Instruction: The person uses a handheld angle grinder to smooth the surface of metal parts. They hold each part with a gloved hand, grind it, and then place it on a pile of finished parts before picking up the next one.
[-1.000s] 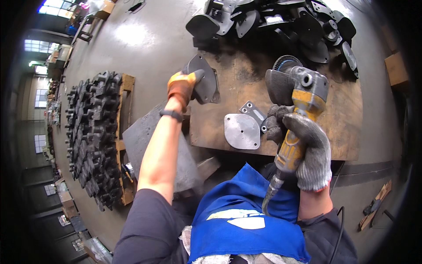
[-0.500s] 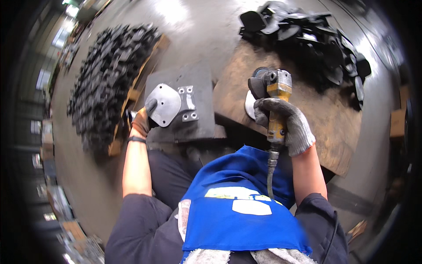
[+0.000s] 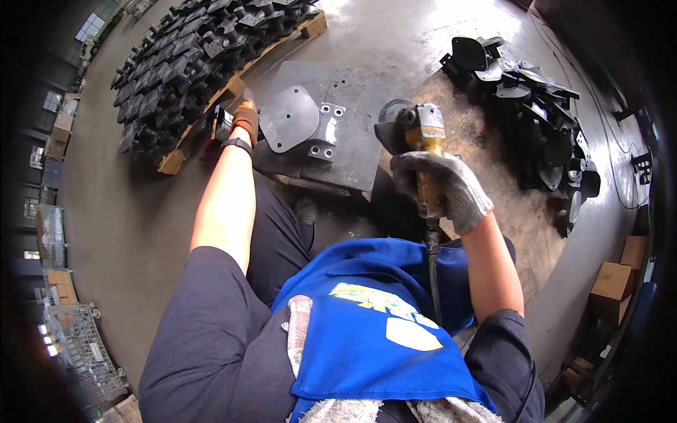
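Observation:
My right hand [image 3: 444, 185], in a grey-white knit glove, is closed around the yellow body of an angle grinder [image 3: 427, 134]. The grinder's round disc and dark guard point away from me, over the gap between the two work surfaces. A grey metal part lies on a dark plate-topped stand [image 3: 352, 92]: a rounded plate [image 3: 289, 121] with small holes, joined to a bracket [image 3: 327, 132] with several ringed holes. My left hand [image 3: 245, 118], in a brown-orange glove, is just left of the rounded plate. Its fingers are blurred and partly hidden.
At the far left, a pallet [image 3: 236, 86] bears a large stack of black metal parts [image 3: 190, 63]. More black parts [image 3: 536, 92] are heaped on the wooden board [image 3: 486, 141] to the right. A hose [image 3: 432, 261] runs from the grinder toward my apron. Cardboard boxes [image 3: 612, 280] stand far right.
My left hand has come off the rounded plate and moved to its left. The grinder stays in my right hand. The view has shifted, moving the stand and stacks within the picture.

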Tool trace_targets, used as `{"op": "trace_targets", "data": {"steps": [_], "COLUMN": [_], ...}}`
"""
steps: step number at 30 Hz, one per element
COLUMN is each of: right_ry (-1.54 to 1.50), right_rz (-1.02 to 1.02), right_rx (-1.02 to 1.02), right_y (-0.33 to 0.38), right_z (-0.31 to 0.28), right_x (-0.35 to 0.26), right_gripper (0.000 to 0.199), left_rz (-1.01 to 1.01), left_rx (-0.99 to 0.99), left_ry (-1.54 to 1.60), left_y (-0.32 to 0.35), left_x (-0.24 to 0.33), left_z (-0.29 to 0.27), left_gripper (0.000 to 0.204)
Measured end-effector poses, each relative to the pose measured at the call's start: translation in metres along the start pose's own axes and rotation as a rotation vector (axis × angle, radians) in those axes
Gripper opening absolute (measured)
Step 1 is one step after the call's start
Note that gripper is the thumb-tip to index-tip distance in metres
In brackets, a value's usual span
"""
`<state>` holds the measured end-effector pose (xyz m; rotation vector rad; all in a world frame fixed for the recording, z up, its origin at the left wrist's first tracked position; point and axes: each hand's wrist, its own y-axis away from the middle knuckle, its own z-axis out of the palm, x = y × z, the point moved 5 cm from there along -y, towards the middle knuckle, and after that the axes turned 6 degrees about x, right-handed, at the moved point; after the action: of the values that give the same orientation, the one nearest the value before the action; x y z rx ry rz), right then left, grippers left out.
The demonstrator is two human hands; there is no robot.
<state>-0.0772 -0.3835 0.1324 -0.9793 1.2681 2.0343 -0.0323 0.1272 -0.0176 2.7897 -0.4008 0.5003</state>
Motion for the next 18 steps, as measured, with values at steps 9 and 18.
{"op": "trace_targets", "data": {"steps": [9,18], "right_ry": [0.232,0.180], "right_rz": [0.164,0.179], "right_rx": [-0.094,-0.094], "right_y": [-0.030,-0.048], "right_z": [0.020,0.031], "right_x": [0.050,0.035], "right_gripper": [0.024,0.022], "left_rz": [0.367,0.517], "left_rx": [0.117,0.042], "left_ry": [-0.192,-0.231], "left_y": [0.086,0.038], "left_x": [0.057,0.055], "left_z": [-0.013,0.013], "left_gripper": [0.061,0.047]}}
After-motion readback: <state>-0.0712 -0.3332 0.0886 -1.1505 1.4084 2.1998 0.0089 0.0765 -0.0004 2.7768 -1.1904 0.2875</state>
